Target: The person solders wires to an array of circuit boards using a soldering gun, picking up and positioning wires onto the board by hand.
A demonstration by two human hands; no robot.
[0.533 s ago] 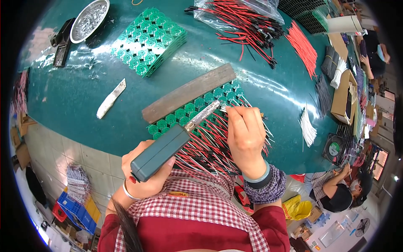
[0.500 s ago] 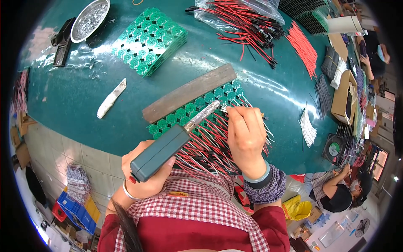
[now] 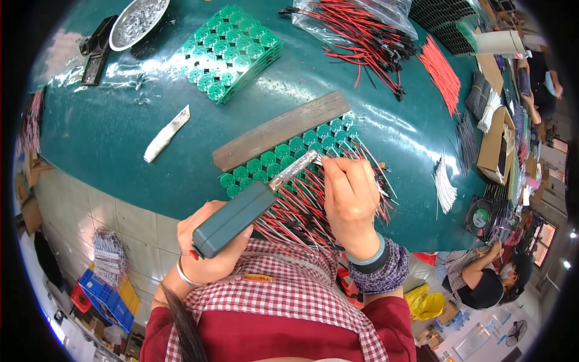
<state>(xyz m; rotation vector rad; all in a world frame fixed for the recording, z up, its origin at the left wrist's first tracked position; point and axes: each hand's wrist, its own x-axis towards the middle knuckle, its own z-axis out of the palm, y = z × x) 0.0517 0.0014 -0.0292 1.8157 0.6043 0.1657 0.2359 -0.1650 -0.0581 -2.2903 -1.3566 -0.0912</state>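
Note:
My left hand (image 3: 218,265) grips a soldering iron (image 3: 234,218) by its dark green handle. The metal barrel points up and right, its tip at a panel of round green circuit boards (image 3: 254,166). Beside that tip, my right hand (image 3: 353,202) pinches a thin wire (image 3: 322,158) whose pale end is at the panel; most of it is hidden by my fingers. Red, black and white wires (image 3: 301,211) fan out from the panel toward me and cover its near side. Along the panel's far edge lies a long grey-brown bar (image 3: 280,131).
A stack of green board panels (image 3: 232,51), a metal bowl (image 3: 139,24) and a pale flat strip (image 3: 167,134) lie beyond. Red-black wires (image 3: 368,36) fill a plastic bag; red (image 3: 439,72) and white wire bundles (image 3: 445,187) lie right, near a cardboard box (image 3: 497,145). Other people are at far right.
The view has shifted slightly, so the table things appear further right. Against the panel, the iron's tip and my right hand have moved a little left and nearer. Both grips stay the same.

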